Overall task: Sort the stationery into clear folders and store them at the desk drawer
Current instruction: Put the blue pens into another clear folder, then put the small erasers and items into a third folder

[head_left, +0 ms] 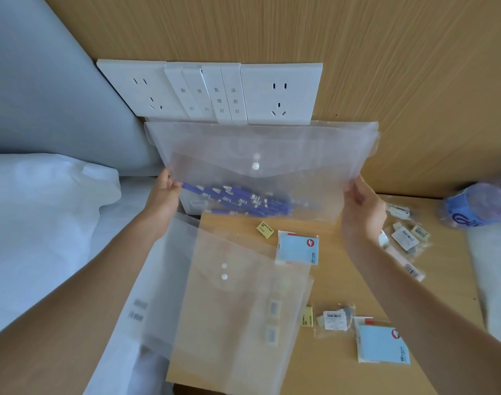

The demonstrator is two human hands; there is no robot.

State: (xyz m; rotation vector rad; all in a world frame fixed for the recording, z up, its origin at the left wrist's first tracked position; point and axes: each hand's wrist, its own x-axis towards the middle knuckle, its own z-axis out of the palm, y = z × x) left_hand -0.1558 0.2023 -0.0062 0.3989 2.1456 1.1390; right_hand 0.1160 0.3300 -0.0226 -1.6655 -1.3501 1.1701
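I hold a clear snap-button folder [272, 155] up in front of the wall. My left hand [165, 195] grips its left edge and my right hand [363, 206] its right edge. Several blue pens [240, 201] lie inside it along the bottom. More clear folders [237, 303] lie stacked on the wooden desk [337, 283] below. Two blue sticky-note pads [297, 248] [381, 344], small yellow note packs [265, 230] and packaged erasers [406, 238] are scattered on the desk.
A white socket and switch panel [215, 92] is on the wood wall behind. White bedding [44, 212] lies at the left. A plastic bag with a blue item [477, 206] sits at the desk's far right corner.
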